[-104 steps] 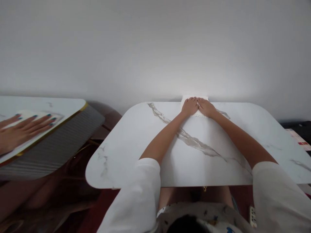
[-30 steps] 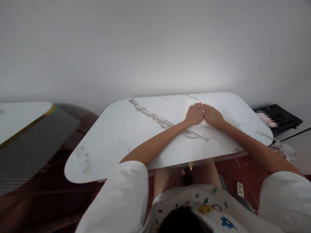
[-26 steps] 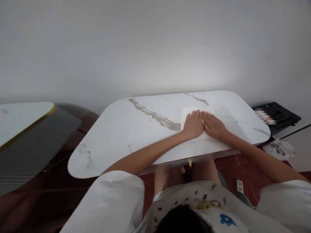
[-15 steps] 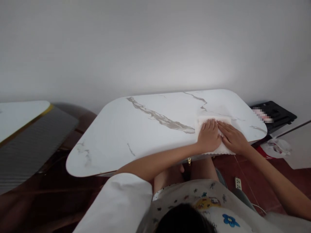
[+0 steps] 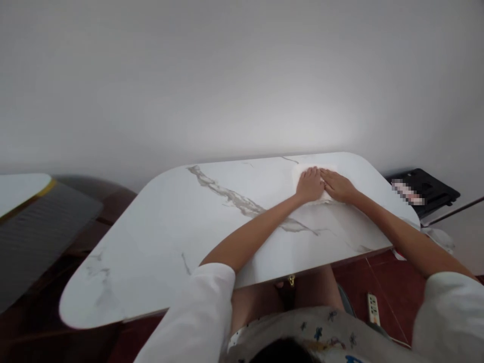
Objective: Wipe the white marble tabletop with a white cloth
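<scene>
A thin white cloth (image 5: 297, 175) lies spread on the white marble-patterned tabletop (image 5: 159, 232), towards its back right. Flat on the cloth rests my left hand (image 5: 310, 184), its fingers stretched out and pointing at the wall. My right hand (image 5: 338, 186) presses down beside it, also flat, with its fingertips touching the left hand's. Both palms hide the middle of the cloth, and its front edge shows as a crumpled strip below them.
A pale wall (image 5: 227, 91) stands right behind the table. On the right are a black case (image 5: 434, 189) and a clear plastic bag (image 5: 438, 238). A power strip (image 5: 373, 308) lies on the red floor. Another white-topped table (image 5: 22, 189) stands at left.
Both hands have slid the cloth away from me, from the table's front edge towards the wall, and slightly left. My arms reach farther over the tabletop, and the view has shifted a little.
</scene>
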`<action>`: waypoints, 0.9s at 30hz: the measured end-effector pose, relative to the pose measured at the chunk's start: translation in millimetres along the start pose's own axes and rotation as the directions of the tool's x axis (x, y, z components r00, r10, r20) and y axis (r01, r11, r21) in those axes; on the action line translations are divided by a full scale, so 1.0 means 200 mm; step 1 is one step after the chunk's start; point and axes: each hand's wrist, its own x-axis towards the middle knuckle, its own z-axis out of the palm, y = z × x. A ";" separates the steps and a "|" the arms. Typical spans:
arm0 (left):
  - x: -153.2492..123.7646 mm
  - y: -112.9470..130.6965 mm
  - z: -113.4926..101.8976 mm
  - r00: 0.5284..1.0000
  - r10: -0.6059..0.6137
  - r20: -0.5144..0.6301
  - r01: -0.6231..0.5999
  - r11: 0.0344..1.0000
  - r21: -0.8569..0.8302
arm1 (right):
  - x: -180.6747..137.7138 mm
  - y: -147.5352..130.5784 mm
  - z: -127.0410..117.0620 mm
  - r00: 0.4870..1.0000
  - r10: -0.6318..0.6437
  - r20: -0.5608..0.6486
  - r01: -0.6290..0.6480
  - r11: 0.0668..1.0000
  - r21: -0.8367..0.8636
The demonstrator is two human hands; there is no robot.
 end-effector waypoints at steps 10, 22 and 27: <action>0.44 -0.30 0.08 0.999 -0.023 -0.027 0.025 0.997 0.077 | 0.51 0.26 0.14 0.999 -0.031 -0.014 0.031 0.999 0.034; 0.34 0.07 0.13 0.975 0.220 -0.034 -0.219 0.975 0.027 | -0.03 0.30 0.04 0.990 0.123 -0.064 -0.126 0.991 -0.042; 0.03 0.26 0.07 0.972 0.236 -0.011 -0.237 0.971 -0.028 | -0.37 0.07 -0.06 0.982 0.165 -0.095 -0.172 0.983 -0.066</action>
